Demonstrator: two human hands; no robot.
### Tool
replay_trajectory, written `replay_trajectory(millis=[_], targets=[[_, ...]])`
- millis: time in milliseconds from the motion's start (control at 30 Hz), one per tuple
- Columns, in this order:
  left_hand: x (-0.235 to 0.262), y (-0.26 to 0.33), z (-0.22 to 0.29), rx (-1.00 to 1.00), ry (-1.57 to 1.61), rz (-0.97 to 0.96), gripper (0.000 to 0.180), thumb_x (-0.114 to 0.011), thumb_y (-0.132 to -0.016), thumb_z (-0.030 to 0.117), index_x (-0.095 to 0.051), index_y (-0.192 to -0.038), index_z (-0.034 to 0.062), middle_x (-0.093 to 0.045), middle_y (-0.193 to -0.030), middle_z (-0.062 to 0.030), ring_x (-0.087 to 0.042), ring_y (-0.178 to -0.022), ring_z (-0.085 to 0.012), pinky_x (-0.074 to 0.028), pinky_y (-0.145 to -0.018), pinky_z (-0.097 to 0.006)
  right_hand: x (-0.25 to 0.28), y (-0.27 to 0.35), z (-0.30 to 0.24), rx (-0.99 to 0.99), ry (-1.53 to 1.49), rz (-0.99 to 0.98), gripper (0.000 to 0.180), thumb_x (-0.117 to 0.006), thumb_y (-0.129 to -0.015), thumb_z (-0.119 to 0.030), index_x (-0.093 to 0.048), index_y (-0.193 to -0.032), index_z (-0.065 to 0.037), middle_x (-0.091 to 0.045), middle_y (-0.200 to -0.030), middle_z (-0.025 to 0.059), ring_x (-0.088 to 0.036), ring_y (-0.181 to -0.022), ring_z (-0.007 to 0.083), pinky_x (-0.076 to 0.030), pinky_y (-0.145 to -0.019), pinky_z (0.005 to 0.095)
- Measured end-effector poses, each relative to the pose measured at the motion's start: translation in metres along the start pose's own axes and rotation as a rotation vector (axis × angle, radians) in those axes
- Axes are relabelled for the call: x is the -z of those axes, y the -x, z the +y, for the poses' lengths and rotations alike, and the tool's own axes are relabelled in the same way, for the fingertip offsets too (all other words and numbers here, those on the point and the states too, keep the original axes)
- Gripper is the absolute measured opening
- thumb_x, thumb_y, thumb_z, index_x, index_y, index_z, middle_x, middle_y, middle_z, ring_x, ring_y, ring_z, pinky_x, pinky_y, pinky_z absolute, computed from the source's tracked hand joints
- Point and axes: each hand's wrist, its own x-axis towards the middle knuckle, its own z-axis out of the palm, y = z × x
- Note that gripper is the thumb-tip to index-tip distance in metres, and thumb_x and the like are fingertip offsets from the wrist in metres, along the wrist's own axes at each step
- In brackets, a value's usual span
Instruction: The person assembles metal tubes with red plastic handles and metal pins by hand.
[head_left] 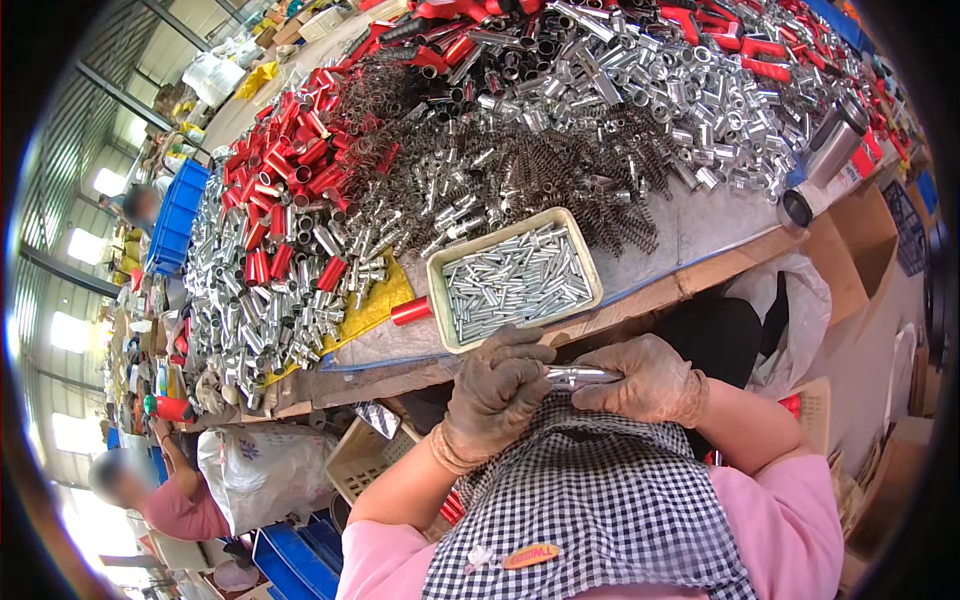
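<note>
Plainly in my feed: a slim silvery metal piece [580, 376], its long axis nearly level and running left to right across the wearer's body.
Its ends: one points to the left hand [495, 390], the other runs into the right hand [645, 380]; I cannot tell which is its front.
Right grip: gloved thumb and fingers pinch the metal piece's right end.
Left fingers: curled, tips at the metal piece's left end; from here I cannot tell whether they grip.
Piece's place: between both hands, above the checked apron [600, 490], just beyond the table [700, 220] edge.
Nearest on the table: a cream tray [584, 250] of metal pins [515, 285], a red tube [410, 311] beside its left wall.
Farther back: heaped dark springs [570, 165], red parts [300, 150] and silver fittings [740, 120].
Room: I see a co-worker [175, 500] at lower left, bright windows [70, 332] and a blue crate [180, 220].
</note>
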Motion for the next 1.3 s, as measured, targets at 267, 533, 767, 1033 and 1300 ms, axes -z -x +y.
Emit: replay_trajectory(millis=[267,533,767,1033,1300], targets=[[-0.004,-0.007,0.016,-0.047,-0.415,-0.233,0.015,-0.069,-0.080,0.016,-0.061,-0.086,0.0058,-0.067,-0.103,-0.0131,-0.062,-0.106,-0.0338,-0.048,-0.088,-0.045,-0.005,0.001,-0.002,0.071,0.226,0.070,0.034,-0.071,-0.080,-0.036,-0.069,-0.101,-0.009,-0.070,-0.088,0.0145,-0.067,-0.082,0.0317,-0.053,-0.073,0.0386],[-0.016,-0.012,0.022,0.070,-0.637,-0.627,0.019,-0.061,-0.078,0.020,-0.065,-0.088,0.0042,-0.067,-0.102,-0.0094,-0.067,-0.087,-0.0238,-0.057,-0.071,-0.031,-0.015,0.006,0.017,0.246,0.398,0.167,0.036,-0.071,-0.078,-0.036,-0.069,-0.102,-0.009,-0.069,-0.086,0.0159,-0.067,-0.078,0.0326,-0.054,-0.069,0.0415],[-0.017,0.000,0.009,-0.057,-0.590,-0.474,0.017,-0.057,-0.084,0.018,-0.063,-0.087,0.0025,-0.067,-0.085,-0.0152,-0.069,-0.082,-0.0241,-0.057,-0.067,-0.037,-0.012,0.003,0.002,0.174,0.296,0.098,0.033,-0.071,-0.079,-0.040,-0.071,-0.099,-0.014,-0.069,-0.083,0.0128,-0.067,-0.075,0.0331,-0.054,-0.066,0.0410],[0.014,-0.009,0.020,0.539,0.076,-0.585,0.041,-0.076,-0.071,0.028,-0.052,-0.092,0.0012,-0.062,-0.082,-0.0184,-0.061,-0.077,-0.0341,-0.048,-0.068,-0.041,-0.020,0.006,0.002,0.436,0.534,0.100,0.040,-0.077,-0.071,-0.038,-0.071,-0.103,-0.015,-0.066,-0.070,0.0136,-0.067,-0.064,0.0288,-0.055,-0.060,0.0394],[0.005,0.000,0.025,0.399,0.045,-0.461,0.028,-0.070,-0.077,0.023,-0.051,-0.079,0.0016,-0.056,-0.076,-0.0154,-0.057,-0.072,-0.0331,-0.045,-0.065,-0.041,-0.016,0.001,-0.007,0.407,0.396,0.037,0.041,-0.077,-0.071,-0.037,-0.071,-0.104,-0.014,-0.067,-0.072,0.0131,-0.066,-0.063,0.0294,-0.053,-0.057,0.0377]])
